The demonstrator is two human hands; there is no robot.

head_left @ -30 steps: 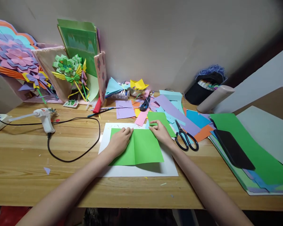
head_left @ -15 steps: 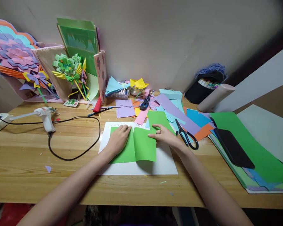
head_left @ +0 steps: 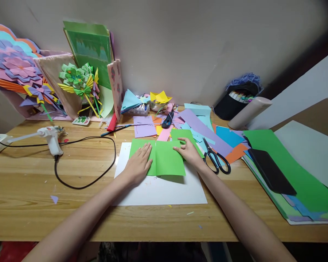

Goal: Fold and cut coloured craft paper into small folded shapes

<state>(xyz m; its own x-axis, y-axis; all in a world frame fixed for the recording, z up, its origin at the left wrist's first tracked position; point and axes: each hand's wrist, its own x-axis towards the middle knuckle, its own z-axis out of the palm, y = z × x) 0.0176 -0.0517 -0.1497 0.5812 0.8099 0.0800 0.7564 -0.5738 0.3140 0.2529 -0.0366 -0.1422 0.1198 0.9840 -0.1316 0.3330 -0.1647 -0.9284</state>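
A creased sheet of green paper (head_left: 169, 160) lies over a white sheet (head_left: 164, 193), its right half lifted slightly off it. My left hand (head_left: 138, 163) rests flat on the left half, fingers stretched beside the middle crease. At the upper right edge, my right hand (head_left: 190, 152) grips the green paper between its fingers; the thumb is partly hidden. Behind that hand lies another green piece (head_left: 184, 134). Black-handled scissors (head_left: 214, 160) lie partly open just right of my right wrist.
A white glue gun (head_left: 53, 140) with a looping black cord stands at left. Paper scraps (head_left: 196, 122) and a utility knife (head_left: 168, 119) lie at the back. A black phone (head_left: 272, 171) rests on stacked coloured sheets (head_left: 311, 189) at right. Paper flowers (head_left: 78, 78) stand back left.
The green paper has moved away from me over the white sheet, showing more white at the front. My left hand has flattened, fingers pointing forward. The right hand stays at the paper's right edge.
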